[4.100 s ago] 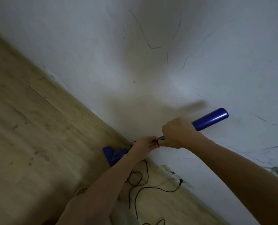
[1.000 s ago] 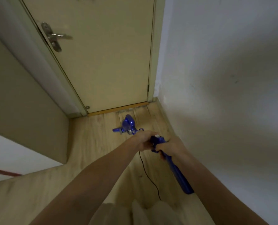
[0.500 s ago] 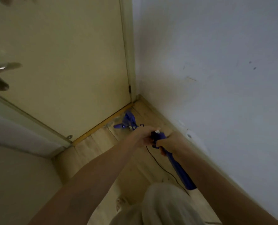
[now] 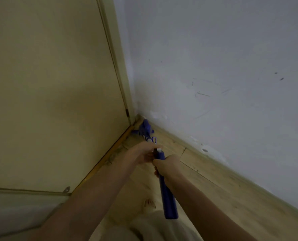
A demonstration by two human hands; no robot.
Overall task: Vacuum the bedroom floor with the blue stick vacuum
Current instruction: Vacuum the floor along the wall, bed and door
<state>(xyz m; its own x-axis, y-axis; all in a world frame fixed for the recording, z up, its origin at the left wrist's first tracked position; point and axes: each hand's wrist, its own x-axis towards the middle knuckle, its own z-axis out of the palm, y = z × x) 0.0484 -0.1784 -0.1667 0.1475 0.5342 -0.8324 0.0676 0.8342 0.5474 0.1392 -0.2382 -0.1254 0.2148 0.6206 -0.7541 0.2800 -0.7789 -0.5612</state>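
I see my right hand [image 4: 167,165] wrapped tight round the blue stick vacuum [image 4: 165,193] near the top of its handle. My left hand [image 4: 143,153] curls round the shaft just ahead of it. The vacuum head [image 4: 144,128] sits on the wooden floor [image 4: 214,188], tucked into the corner where the cream door [image 4: 54,84] meets the scuffed white wall [image 4: 214,66]. Door and wall box the head in; open boards run back toward me along the skirting [image 4: 231,173].

Blue vacuum [image 4: 167,200], cream door [image 4: 49,93], white wall [image 4: 214,58].
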